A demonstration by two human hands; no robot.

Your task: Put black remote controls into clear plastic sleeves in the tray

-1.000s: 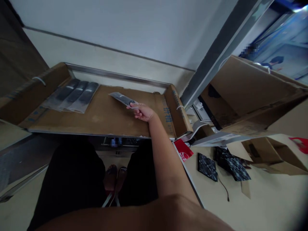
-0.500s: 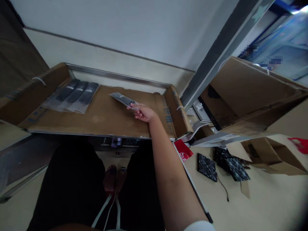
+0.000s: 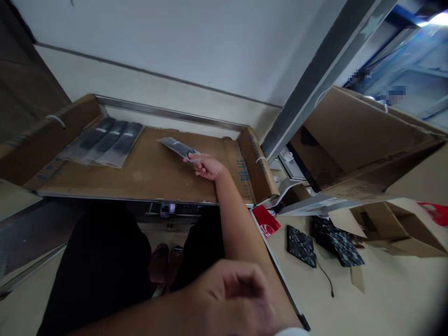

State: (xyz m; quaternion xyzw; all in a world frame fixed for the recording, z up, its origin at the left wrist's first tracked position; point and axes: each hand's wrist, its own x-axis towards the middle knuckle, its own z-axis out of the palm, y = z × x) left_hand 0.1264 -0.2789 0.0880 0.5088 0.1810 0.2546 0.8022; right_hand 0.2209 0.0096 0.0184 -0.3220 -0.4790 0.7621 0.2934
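Observation:
My right hand (image 3: 207,166) pinches the near end of a clear plastic sleeve (image 3: 177,146) with a dark flat item in it, tilted over a cardboard-lined shelf (image 3: 157,184). Its far end points left, toward several similar dark packs in clear sleeves (image 3: 117,142) that lie side by side, overlapping, on the shelf's left part. Low in the view, close to the camera, my left hand (image 3: 238,294) crosses over my right forearm near a white cuff (image 3: 292,332). Its fingers are curled and partly blurred; what they hold, if anything, is hidden.
Raised cardboard flaps (image 3: 257,161) bound the shelf's ends, and a wall (image 3: 168,56) stands behind it. At right are a grey post (image 3: 315,79), a large open carton (image 3: 367,135), another carton (image 3: 395,228), dark patterned items (image 3: 301,245) on the floor and a red packet (image 3: 266,221).
My left hand has come into view from below and now lies across my right forearm. My right hand and the plastic sleeve stay almost in place.

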